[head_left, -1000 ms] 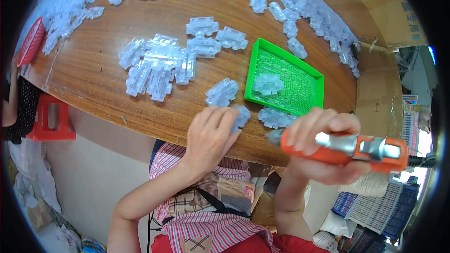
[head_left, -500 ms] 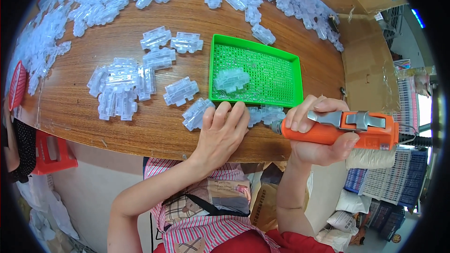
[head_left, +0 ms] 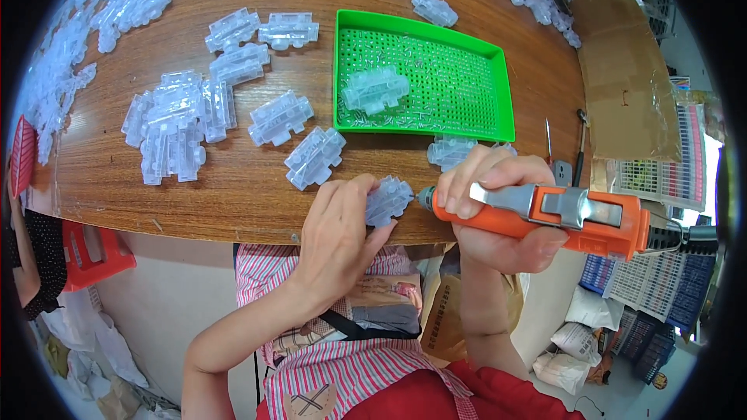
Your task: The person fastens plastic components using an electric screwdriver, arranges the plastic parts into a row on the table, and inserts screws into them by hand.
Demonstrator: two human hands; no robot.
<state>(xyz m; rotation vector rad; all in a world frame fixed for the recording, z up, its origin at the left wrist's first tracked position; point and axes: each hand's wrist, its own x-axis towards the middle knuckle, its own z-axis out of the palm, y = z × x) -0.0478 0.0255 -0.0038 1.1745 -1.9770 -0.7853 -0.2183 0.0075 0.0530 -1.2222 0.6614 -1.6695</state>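
My left hand point(head_left: 336, 222) pinches a clear plastic part point(head_left: 389, 201) near the table's front edge, between the thumb and fingers. Wrapped in my right hand point(head_left: 498, 247) is an orange power screwdriver point(head_left: 506, 218) with a metal lever on top. Its tip points left and meets, or nearly meets, the right end of the part; actual contact is hard to make out. Just beyond is a shallow green perforated tray point(head_left: 389, 130) holding many small metal screws and another clear part point(head_left: 376, 90). More clear parts point(head_left: 314, 157) lie left of the tray.
A stack of clear parts point(head_left: 175, 113) sits at left, with larger heaps point(head_left: 148, 0) along the far side. Cardboard point(head_left: 626, 85) borders the table's right. Slim tools point(head_left: 580, 148) lie beside it. A red basket point(head_left: 23, 155) and another person's arm point(head_left: 25, 257) show at far left.
My left hand has picked up a clear part from near the tray and brought it toward the table's edge. The screwdriver has moved left and slightly nearer, its tip now at the part.
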